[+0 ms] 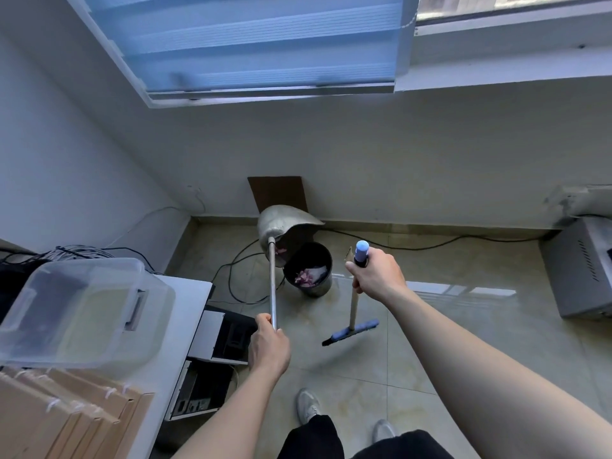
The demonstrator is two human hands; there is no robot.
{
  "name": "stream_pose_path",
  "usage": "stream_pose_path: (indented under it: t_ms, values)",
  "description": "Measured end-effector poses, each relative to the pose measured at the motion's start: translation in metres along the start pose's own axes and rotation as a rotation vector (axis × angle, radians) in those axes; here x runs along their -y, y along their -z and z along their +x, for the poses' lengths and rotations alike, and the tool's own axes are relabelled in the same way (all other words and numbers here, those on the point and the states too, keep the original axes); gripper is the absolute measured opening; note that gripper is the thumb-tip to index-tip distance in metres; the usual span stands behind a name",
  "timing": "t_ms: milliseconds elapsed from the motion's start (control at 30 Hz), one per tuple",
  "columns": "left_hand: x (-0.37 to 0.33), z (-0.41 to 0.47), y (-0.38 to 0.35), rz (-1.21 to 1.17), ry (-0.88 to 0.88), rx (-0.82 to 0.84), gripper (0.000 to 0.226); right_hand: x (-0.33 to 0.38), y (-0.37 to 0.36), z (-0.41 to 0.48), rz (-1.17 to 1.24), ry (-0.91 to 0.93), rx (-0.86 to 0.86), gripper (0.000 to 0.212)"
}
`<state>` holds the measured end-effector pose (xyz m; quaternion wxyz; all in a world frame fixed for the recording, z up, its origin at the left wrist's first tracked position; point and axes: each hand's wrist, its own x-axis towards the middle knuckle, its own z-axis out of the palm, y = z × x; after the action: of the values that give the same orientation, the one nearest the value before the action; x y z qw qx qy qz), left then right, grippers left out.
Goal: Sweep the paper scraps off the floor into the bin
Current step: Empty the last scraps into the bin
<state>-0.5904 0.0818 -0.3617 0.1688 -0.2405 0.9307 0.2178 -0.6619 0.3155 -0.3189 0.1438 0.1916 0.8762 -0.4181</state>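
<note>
– Over the black bin, near the far wall, the metal dustpan hangs tipped with its mouth down. Is the emptying going well?

– Mostly, I'd judge. Pink paper scraps lie inside the bin on something white, and a few more show at the pan's lip, just above the rim. The left hand has its fingers wrapped round the near end of the long metal handle, so the pan sits far out on a long lever. A steeper tilt and a light shake, with the lip kept over the opening, should clear the last bits without a spill.

– And the other hand?

– The right hand grips the broom just under its blue cap, fingers closed round the stick. The blue head is low beside the bin; whether it touches the tiles I cannot tell.

– What stands in the way?

– Black cables loop on the floor just left of the bin, below the handle, and scraps dropped there would be awkward to sweep out. A cardboard sheet leans on the wall behind the pan. The white desk with its clear plastic box crowds the left arm, with a computer case beneath. A grey cabinet stands well apart on the right.
</note>
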Motion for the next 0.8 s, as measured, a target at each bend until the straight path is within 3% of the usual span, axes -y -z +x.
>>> stream_pose_path:
  t_ms: [433, 800]
  values:
    - [0.015, -0.024, -0.027, 0.121, -0.149, -0.026, 0.028, -0.017, 0.011, -0.005, -0.007, -0.006, -0.021, 0.019]
    - [0.025, -0.01, -0.058, 0.214, -0.154, 0.046, 0.038, -0.042, 0.009, -0.018, 0.004, -0.026, -0.057, 0.02]
